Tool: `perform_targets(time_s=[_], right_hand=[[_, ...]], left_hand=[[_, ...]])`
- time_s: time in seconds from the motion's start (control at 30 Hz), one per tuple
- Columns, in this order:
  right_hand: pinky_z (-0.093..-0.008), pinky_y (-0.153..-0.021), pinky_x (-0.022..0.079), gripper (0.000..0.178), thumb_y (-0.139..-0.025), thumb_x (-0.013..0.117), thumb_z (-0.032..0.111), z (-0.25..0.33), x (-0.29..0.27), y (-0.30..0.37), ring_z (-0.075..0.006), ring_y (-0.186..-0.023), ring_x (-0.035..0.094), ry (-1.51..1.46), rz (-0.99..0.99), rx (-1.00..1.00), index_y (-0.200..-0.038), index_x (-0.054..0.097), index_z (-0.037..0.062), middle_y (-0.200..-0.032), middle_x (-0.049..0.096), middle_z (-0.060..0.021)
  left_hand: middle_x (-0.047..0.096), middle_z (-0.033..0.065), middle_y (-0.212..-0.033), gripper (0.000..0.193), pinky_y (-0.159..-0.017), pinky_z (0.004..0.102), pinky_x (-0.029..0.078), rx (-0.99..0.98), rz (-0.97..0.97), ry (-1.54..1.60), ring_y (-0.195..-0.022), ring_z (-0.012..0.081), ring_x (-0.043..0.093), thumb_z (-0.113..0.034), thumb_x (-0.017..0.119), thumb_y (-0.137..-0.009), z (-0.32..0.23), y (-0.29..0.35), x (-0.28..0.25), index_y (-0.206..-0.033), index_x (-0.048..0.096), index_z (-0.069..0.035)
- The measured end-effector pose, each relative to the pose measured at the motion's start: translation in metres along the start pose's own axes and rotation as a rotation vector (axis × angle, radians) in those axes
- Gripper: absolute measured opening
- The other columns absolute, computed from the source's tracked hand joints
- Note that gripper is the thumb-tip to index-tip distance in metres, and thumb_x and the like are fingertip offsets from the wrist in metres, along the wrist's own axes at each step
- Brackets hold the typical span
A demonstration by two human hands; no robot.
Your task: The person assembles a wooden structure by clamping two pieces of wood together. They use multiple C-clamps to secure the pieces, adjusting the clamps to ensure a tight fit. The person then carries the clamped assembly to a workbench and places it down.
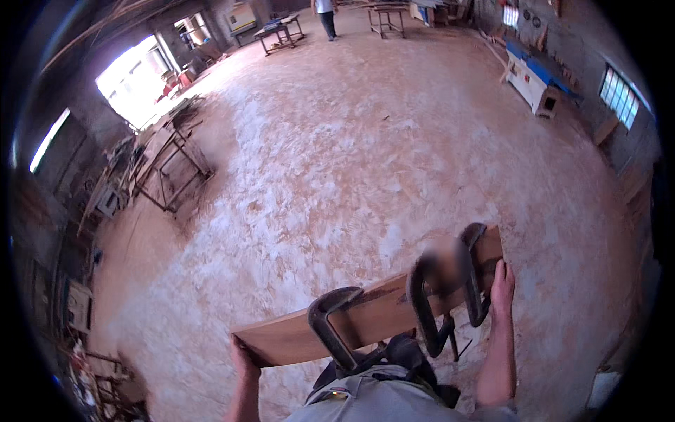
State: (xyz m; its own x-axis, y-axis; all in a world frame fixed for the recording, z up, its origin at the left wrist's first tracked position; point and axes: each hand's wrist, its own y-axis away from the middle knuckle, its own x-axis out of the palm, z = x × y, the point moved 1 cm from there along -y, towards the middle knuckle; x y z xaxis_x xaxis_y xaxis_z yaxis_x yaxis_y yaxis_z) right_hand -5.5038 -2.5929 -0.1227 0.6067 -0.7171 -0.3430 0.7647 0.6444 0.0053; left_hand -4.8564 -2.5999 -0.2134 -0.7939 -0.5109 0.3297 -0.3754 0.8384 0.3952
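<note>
A long brown wooden board (281,339) is held in front of my body, tilted so that its right end is higher in the picture. My left hand (243,357) is closed on the board's left end. At the other end, my right hand (502,287) grips the edge with fingers extended along it. Three dark metal C-clamps are fixed across the board: one clamp (325,325) left of the middle, another clamp (419,309) right of it, and a third clamp (474,294) near the right end. A blurred patch hides part of the board between the right two.
Dusty floor (316,169) stretches ahead. A wooden frame table (169,169) with scrap wood stands at left, near a bright doorway (137,81). A white machine with a blue top (531,81) is at far right. Someone (327,17) stands far off between work tables (385,21).
</note>
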Motion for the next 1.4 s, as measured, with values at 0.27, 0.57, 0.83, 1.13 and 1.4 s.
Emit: perform_targets(time_s=[0.27,0.57,0.83,1.13,1.4], right_hand=[[-0.0352,-0.087,0.042,0.042,-0.093,0.047,0.035,0.056,0.110,-0.211,-0.0239,-0.097,0.057,0.053,0.062,-0.077,-0.108,0.058,-0.0023,-0.101,0.062,-0.0174],[-0.0235,-0.040,0.037,0.033,-0.097,0.041,0.036,0.114,0.265,-0.403,-0.0078,-0.047,0.046,-0.160,0.154,0.083,-0.093,0.053,0.0048,-0.064,0.049,-0.0006],[-0.0238,-0.041,0.039,0.038,-0.099,0.033,0.038,0.142,0.351,-0.498,-0.0093,-0.046,0.046,-0.266,0.204,0.200,-0.091,0.050,0.0056,-0.062,0.049,-0.0009],[-0.0244,-0.042,0.040,0.038,-0.099,0.034,0.038,0.253,0.572,-0.651,-0.0090,-0.047,0.046,-0.223,0.472,0.027,-0.091,0.052,0.0059,-0.063,0.047,0.0003],[-0.0251,-0.048,0.042,0.036,-0.100,0.032,0.035,0.342,0.770,-0.761,-0.0073,-0.054,0.048,-0.142,0.657,-0.281,-0.092,0.051,0.0050,-0.069,0.049,0.0003]], left_hand=[[0.050,0.0078,-0.128,0.064,-0.099,0.0413,0.037,-0.011,-0.002,-0.037,-0.117,0.0257,0.047,-0.060,0.037,-0.090,-0.002,-0.074,0.165,-0.126,0.048,-0.009],[0.050,0.0094,-0.127,0.058,-0.095,0.0455,0.040,-0.127,-0.185,-0.101,-0.116,0.0281,0.049,-0.055,0.036,-0.090,-0.007,-0.279,0.359,-0.126,0.049,-0.011],[0.049,0.0109,-0.128,0.060,-0.096,0.0467,0.039,-0.080,-0.269,-0.118,-0.117,0.0291,0.047,-0.057,0.036,-0.091,-0.043,-0.343,0.433,-0.127,0.048,-0.012],[0.049,0.0102,-0.129,0.062,-0.095,0.0462,0.039,0.045,-0.409,0.012,-0.116,0.0302,0.048,-0.060,0.038,-0.087,-0.060,-0.471,0.443,-0.128,0.048,-0.014],[0.048,0.0123,-0.130,0.064,-0.095,0.0478,0.040,0.022,-0.547,0.111,-0.117,0.0320,0.047,-0.059,0.033,-0.089,-0.069,-0.564,0.580,-0.129,0.045,-0.010]])
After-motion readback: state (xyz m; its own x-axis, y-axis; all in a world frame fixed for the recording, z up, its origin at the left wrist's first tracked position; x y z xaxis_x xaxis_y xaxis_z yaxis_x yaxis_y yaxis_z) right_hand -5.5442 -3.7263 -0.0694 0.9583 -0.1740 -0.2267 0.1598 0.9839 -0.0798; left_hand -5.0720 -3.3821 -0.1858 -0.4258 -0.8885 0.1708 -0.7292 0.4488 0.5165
